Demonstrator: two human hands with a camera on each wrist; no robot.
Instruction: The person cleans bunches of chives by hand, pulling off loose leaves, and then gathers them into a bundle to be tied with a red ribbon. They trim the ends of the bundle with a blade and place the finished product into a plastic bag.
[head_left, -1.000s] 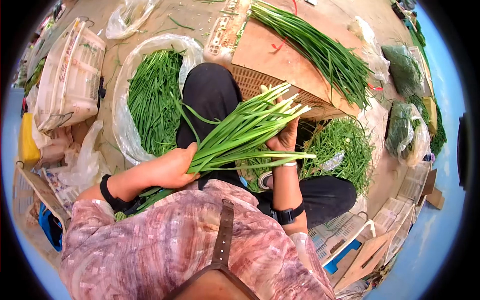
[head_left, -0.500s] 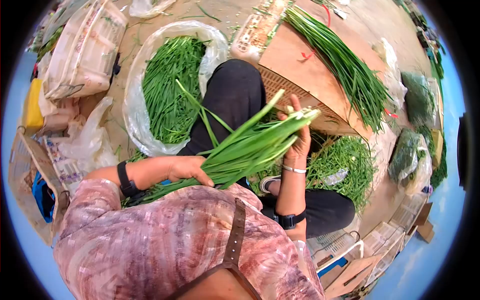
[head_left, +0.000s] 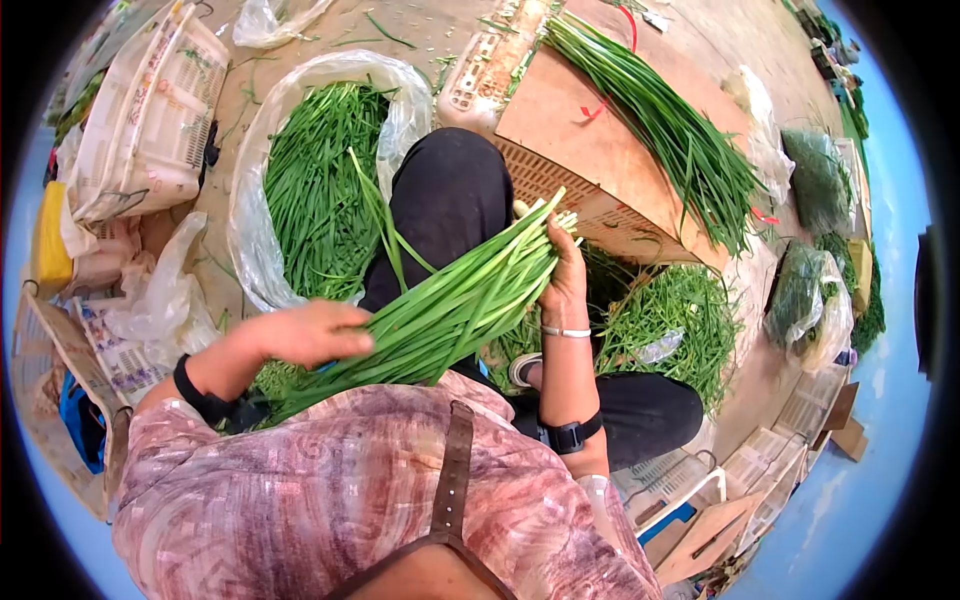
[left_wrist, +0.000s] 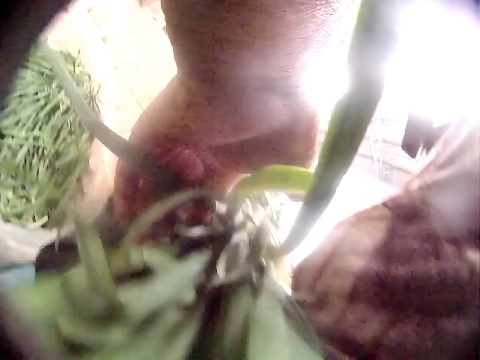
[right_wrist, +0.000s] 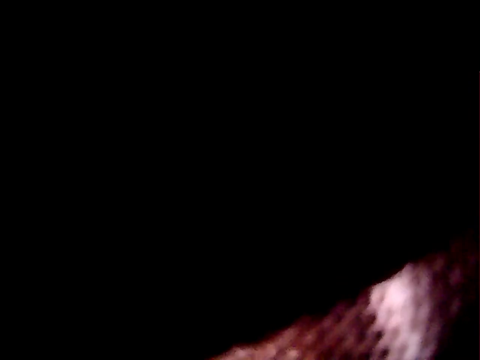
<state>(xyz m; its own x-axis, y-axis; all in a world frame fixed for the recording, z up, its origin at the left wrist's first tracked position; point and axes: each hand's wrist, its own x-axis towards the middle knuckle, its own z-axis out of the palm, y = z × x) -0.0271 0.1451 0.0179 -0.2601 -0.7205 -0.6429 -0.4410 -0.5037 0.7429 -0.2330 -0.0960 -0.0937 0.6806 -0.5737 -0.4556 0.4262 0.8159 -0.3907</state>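
A bunch of garlic chives (head_left: 465, 300) lies slantwise across the lap in the head view, pale stem ends at upper right and leaves trailing to lower left. My right hand (head_left: 564, 268), a bracelet at its wrist, grips the bunch near the pale ends. Over the leafy part is my left hand (head_left: 318, 332), blurred, its fingers extended and thumb apart from them. The left wrist view has this left hand (left_wrist: 225, 135) close above blurred leaves (left_wrist: 150, 300). Nearly all of the right wrist view is black; only a strip of reddish surface (right_wrist: 405, 315) shows.
A clear plastic bag (head_left: 248, 220) full of chives stands left of the knee. Ahead, a bunch with red ties (head_left: 660, 130) lies on a board (head_left: 560, 120) over a crate. Loose greens (head_left: 680, 340) are heaped at right; white crates (head_left: 155, 120) stand at far left.
My left hand has moved left along the leaves, away from the bunch's middle. The right hand keeps its grip by the pale ends, and the bunch has tilted and shifted.
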